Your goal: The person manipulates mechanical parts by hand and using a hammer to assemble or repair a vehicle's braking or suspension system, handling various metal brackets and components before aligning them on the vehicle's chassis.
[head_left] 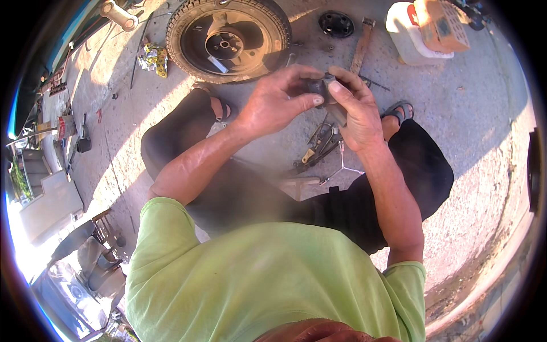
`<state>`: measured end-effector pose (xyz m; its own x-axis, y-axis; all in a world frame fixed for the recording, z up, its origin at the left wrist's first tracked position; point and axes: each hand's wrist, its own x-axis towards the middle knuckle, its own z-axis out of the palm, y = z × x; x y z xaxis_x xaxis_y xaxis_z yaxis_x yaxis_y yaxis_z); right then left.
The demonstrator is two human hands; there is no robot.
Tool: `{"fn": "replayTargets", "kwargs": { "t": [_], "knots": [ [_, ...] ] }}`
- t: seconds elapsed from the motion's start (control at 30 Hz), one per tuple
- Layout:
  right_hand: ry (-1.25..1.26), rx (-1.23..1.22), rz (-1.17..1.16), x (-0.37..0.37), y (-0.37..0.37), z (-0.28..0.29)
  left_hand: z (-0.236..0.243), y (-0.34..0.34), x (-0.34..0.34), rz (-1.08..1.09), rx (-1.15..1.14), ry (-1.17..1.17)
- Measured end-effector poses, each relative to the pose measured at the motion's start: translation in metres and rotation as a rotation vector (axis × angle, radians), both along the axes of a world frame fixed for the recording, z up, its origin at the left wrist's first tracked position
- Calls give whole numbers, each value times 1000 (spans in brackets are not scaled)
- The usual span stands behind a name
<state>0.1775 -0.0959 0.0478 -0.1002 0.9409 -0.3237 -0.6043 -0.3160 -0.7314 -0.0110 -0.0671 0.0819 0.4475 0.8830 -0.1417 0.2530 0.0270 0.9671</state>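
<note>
Both of my hands meet over the floor, in front of my bent knees. Between them is a small dark part (319, 90), black and grey, mostly covered by fingers, so its kind cannot be made out. My left hand (273, 100) pinches it with thumb and fingertips from the left. Around its right side curl the fingers of my right hand (360, 111), the thumb pressing on top. A spoked motorcycle-type wheel (178, 43) with a dusty tyre lies flat beyond my left hand. Below the hands, a silver three-armed wrench (342, 166) rests on the concrete near several hand tools (312, 153).
A hammer (361, 50) and a round black disc (336, 24) lie beyond my right hand. Farther right, an orange hollow brick (433, 28) sits on a white plastic container (401, 35). A yellow patterned packet (154, 60) is left of the wheel. Assorted gear lines the left side.
</note>
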Motion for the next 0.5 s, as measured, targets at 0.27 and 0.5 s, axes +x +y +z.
{"fn": "replayTargets", "kwargs": {
  "t": [0.27, 0.5],
  "knots": [
    [-33, -53, -1, 0, 1, 0, -4, 2, 2, 28, -142, -77],
    [12, -67, -18, -4, 1, -4, -17, 7, 3, 46, -298, -173]
  ]
}}
